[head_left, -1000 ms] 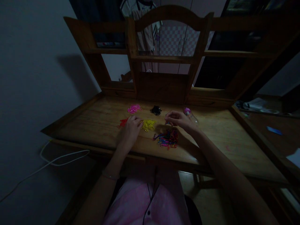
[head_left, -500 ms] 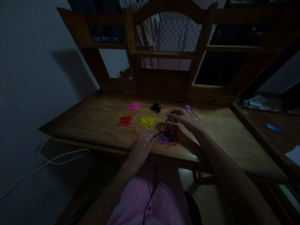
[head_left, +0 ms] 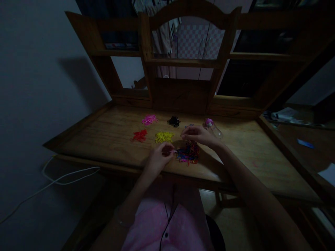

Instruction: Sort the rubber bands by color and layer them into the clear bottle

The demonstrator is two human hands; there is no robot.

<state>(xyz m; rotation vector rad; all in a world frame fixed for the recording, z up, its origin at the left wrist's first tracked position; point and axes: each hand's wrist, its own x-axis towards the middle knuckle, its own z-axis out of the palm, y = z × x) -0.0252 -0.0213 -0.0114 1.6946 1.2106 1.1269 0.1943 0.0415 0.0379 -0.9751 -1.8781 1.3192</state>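
A mixed pile of small coloured wire-like pieces that look like paper clips [head_left: 190, 153] lies near the desk's front edge. At its left side, my left hand [head_left: 159, 157] is closed in a pinch on a thin, pale pinkish paper clip [head_left: 172, 151]. My right hand [head_left: 197, 135] hovers over the pile's far edge, thumb and forefinger brought together; anything between them is too small to make out. Sorted single-colour heaps lie beyond: yellow clips [head_left: 164, 137], red clips [head_left: 140, 135], pink clips [head_left: 149, 119] and black clips [head_left: 174, 121]. Blue clips [head_left: 189, 126] are partly hidden behind my right hand.
A clear bottle with a pink cap [head_left: 214, 129] lies just right of my right hand. The wooden desk [head_left: 104, 136] has a shelf unit [head_left: 180, 94] at its back. A white cable [head_left: 70, 173] hangs at the left edge.
My right hand has drawn back from the blue clips toward the mixed pile. My left hand has turned and lifted slightly, and a pale clip now shows in its fingertips.
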